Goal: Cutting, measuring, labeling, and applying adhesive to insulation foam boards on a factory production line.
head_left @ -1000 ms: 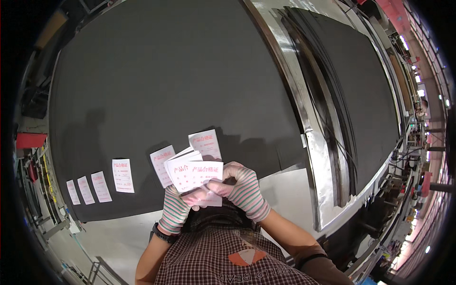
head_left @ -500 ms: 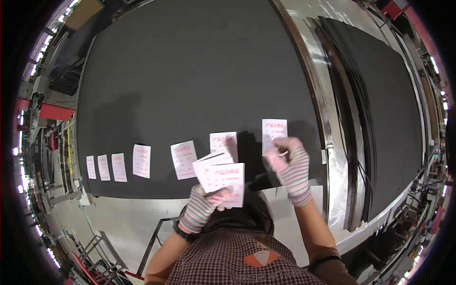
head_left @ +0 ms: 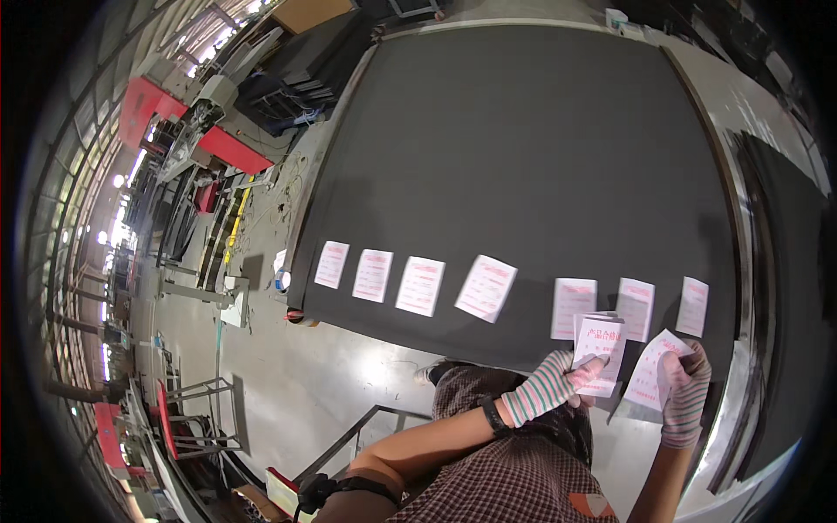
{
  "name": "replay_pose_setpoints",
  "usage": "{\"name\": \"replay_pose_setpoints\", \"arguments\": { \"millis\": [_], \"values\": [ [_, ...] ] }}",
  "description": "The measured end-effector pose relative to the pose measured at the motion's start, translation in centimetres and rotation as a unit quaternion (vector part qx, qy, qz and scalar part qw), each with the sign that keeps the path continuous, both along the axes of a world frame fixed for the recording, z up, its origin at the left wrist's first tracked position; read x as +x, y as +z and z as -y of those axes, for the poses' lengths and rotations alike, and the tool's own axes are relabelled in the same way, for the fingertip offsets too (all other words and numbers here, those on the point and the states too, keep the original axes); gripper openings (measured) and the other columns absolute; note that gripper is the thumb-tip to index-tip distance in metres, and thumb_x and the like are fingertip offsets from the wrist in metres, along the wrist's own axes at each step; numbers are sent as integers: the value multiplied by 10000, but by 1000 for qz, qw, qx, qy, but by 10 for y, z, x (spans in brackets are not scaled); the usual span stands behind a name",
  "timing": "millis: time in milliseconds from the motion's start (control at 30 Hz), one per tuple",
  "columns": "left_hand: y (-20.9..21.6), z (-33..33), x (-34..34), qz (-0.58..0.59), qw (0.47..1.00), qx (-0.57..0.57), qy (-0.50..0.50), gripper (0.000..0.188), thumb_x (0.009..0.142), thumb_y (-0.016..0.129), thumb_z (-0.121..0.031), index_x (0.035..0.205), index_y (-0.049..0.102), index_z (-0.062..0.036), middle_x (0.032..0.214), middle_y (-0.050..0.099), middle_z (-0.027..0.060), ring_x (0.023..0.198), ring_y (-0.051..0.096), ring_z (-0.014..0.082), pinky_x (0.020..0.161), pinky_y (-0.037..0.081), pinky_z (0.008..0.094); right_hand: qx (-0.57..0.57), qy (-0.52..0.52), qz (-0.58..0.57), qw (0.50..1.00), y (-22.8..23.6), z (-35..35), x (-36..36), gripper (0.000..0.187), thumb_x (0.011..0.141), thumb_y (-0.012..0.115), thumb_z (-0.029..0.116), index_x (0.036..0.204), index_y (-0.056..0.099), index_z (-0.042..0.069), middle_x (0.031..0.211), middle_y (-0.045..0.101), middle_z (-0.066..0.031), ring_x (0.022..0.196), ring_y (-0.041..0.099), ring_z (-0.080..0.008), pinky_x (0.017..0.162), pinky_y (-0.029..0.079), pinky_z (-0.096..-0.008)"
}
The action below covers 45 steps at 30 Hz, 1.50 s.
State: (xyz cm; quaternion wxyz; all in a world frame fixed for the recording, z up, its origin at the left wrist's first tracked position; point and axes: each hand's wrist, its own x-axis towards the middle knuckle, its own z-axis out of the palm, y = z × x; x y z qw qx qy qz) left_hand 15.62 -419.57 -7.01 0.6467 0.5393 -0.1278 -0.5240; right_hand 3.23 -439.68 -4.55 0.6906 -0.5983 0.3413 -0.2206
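Observation:
White paper slips with red print lie in a row along the near edge of a black sheet; one slip (head_left: 421, 285) is near the row's middle. My left hand (head_left: 551, 385), in a striped glove, is closed on a small stack of the same slips (head_left: 600, 344), fanned a little at its top. To its right my right hand (head_left: 686, 394), gloved likewise, pinches a single slip (head_left: 646, 376), tilted and apart from the stack. Both hands are at the sheet's near edge. The rightmost slip (head_left: 693, 307) lies flat just beyond my right hand.
The broad black sheet (head_left: 523, 157) spreads out ahead, with a dark rail (head_left: 711, 148) along its right side. More black sheeting (head_left: 789, 288) lies beyond that. At left are red machine panels (head_left: 235, 150) and a metal-framed chair (head_left: 196, 418) on the floor.
The view has swung left. My right hand has left the rightmost slip on the sheet, come close to the left hand and now holds another slip. The left hand still grips the stack.

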Motion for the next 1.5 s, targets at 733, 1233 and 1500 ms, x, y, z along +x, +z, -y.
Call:
{"name": "replay_pose_setpoints", "arguments": {
  "millis": [733, 1233, 1500],
  "values": [
    [-69, -500, 218, 359, 915, 81, 168, 316, 997, 515, -171, 1303, 587, -135, 1076, 682, 79, 891, 653, 149, 769, 520, 287, -241, 241, -63, 938, -7, -458, 244, 431, 714, 779, 157, 1098, 602, 70, 960, 613, -88, 784, 579, -212, 678, 475, -327],
    [-55, -571, 390, 76, 853, 81, 510, 334, 895, 687, -173, 1171, 598, -8, 1127, 639, 79, 1047, 625, 173, 878, 528, 308, -390, 503, -223, 738, -49, -552, 295, 781, 856, 615, 383, 1433, 301, -38, 747, 633, -120, 616, 626, -263, 631, 522, -420],
    [-86, -574, 427, 146, 868, 118, 460, 342, 854, 725, -121, 1157, 619, -5, 1012, 673, 47, 889, 633, 137, 770, 511, 279, -388, 458, -186, 778, -51, -548, 296, 755, 832, 658, 301, 1424, 325, -30, 694, 599, -101, 572, 588, -265, 574, 487, -399]
  ]
}}
